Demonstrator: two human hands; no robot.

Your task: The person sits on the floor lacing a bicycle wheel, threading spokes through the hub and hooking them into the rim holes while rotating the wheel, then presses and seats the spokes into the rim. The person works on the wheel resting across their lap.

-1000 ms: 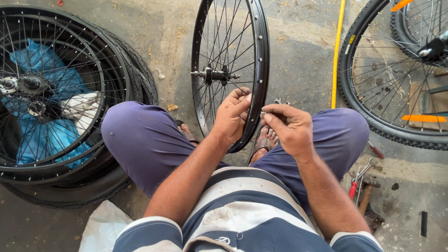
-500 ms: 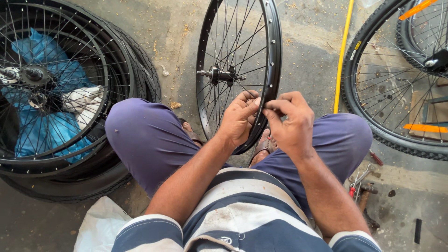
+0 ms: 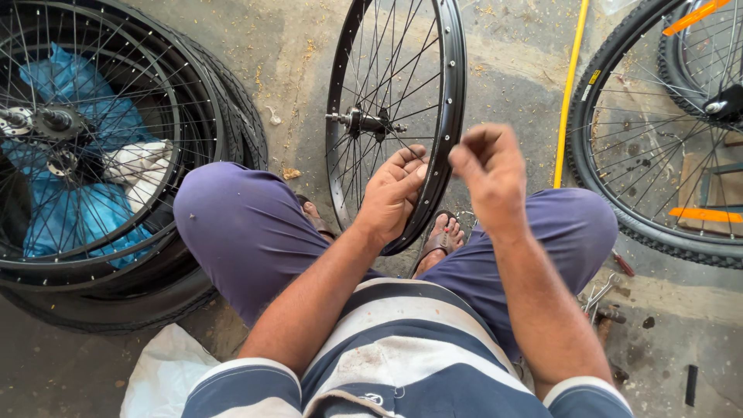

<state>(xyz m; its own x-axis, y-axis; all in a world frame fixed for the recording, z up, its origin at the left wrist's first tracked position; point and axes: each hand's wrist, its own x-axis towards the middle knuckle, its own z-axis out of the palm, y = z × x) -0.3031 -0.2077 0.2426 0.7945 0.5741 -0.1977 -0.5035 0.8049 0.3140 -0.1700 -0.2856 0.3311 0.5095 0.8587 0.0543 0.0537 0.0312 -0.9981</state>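
A bare bicycle wheel (image 3: 396, 116) is steadied upright between the knees at centre frame.

The rim is gripped near its lower edge by the left hand (image 3: 391, 193). The right hand (image 3: 486, 170), seen at the rim half a second earlier, has been lifted clear to the right with fingertips pinched; whether anything small is held cannot be told. Stacked wheels (image 3: 101, 155) are seen at left, a tyred wheel (image 3: 658, 139) at upper right, a yellow rod (image 3: 569, 93) between.

One bare black spoked rim (image 3: 433, 116) stands upright at the left hand (image 3: 391, 197), with the right hand (image 3: 487, 174) lifted just beside it. Left of the grip lies one stack of wheels (image 3: 101, 155); right of it, one tyred bicycle wheel (image 3: 658, 147) and one yellow tube (image 3: 569, 93).
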